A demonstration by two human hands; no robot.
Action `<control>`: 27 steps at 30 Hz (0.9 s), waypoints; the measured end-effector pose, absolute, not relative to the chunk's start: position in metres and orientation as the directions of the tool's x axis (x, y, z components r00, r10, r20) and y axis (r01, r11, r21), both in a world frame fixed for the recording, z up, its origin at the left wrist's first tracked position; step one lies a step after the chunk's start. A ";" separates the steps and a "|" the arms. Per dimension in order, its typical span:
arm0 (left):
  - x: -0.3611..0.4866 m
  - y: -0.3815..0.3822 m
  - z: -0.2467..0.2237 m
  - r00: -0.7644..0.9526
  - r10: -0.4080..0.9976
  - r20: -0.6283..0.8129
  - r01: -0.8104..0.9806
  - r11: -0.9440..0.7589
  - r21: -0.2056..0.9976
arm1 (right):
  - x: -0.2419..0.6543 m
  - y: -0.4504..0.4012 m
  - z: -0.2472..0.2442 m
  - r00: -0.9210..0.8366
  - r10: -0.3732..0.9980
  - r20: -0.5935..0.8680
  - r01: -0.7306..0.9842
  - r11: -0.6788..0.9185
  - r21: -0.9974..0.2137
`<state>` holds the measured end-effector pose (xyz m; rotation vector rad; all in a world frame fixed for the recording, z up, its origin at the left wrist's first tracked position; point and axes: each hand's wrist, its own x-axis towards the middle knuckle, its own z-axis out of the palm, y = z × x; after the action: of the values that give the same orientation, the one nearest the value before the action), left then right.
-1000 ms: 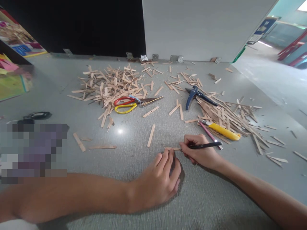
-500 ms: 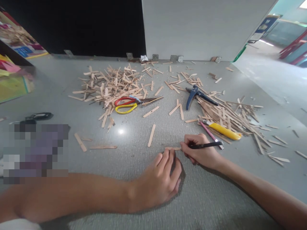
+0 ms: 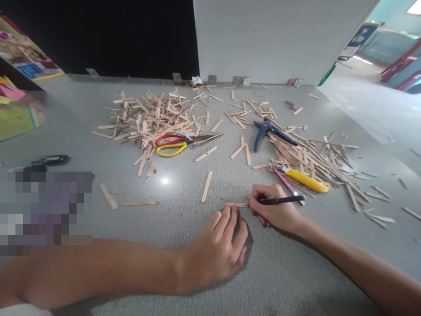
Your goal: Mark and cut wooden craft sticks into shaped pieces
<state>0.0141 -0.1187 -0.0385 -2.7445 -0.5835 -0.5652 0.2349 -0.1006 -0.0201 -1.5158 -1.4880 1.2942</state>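
Pinching right hand [image 3: 255, 204]: is holding a black pen [image 3: 282, 200] at four o'clock, its fingers hiding the tip.
Left hand [image 3: 217, 250]: is resting at six o'clock, fingers bent and slightly spread, fingertips touching a wooden stick [image 3: 234, 204].
Stick: is lying flat at five o'clock, its right end disappearing beneath the right hand.
Blocky patch: is masking things between eight and nine.
Piles: flat, round-ended slats are heaping at ten [image 3: 154, 116] and three [image 3: 305, 160].
Tools: scissors [image 3: 174, 145] are lying at ten, a yellow cutter [image 3: 307, 181] at three.
Table [image 3: 184, 224]: grey, finely ribbed, is reflecting light.
Room: is blurring at two.
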 end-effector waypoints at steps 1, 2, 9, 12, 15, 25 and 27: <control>0.014 -0.119 -0.039 0.842 0.327 0.428 0.436 -0.881 -0.184 | 0.235 -0.101 -0.020 -0.125 0.971 -0.206 0.335 -0.154 -0.930; 0.014 -0.119 -0.039 0.843 0.327 0.427 0.435 -0.882 -0.182 | 0.235 -0.101 -0.020 -0.123 0.971 -0.207 0.331 -0.157 -0.930; 0.015 -0.118 -0.039 0.842 0.327 0.429 0.434 -0.883 -0.178 | 0.235 -0.100 -0.020 -0.119 0.973 -0.200 0.319 -0.153 -0.935; 0.015 -0.118 -0.038 0.841 0.332 0.427 0.437 -0.882 -0.176 | 0.235 -0.100 -0.021 -0.116 0.973 -0.201 0.324 -0.154 -0.933; 0.015 -0.118 -0.037 0.846 0.330 0.419 0.434 -0.882 -0.181 | 0.235 -0.101 -0.022 -0.119 0.975 -0.189 0.344 -0.138 -0.929; 0.015 -0.118 -0.038 0.847 0.329 0.418 0.433 -0.883 -0.182 | 0.235 -0.101 -0.020 -0.139 0.975 -0.170 0.361 -0.110 -0.926; 0.015 -0.118 -0.038 0.844 0.329 0.424 0.434 -0.884 -0.177 | 0.236 -0.102 -0.021 -0.145 0.975 -0.170 0.358 -0.108 -0.927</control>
<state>0.0147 -0.1178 -0.0384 -2.7558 -0.5812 -0.5636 0.2358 -0.1018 -0.0206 -1.4958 -1.5369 1.2591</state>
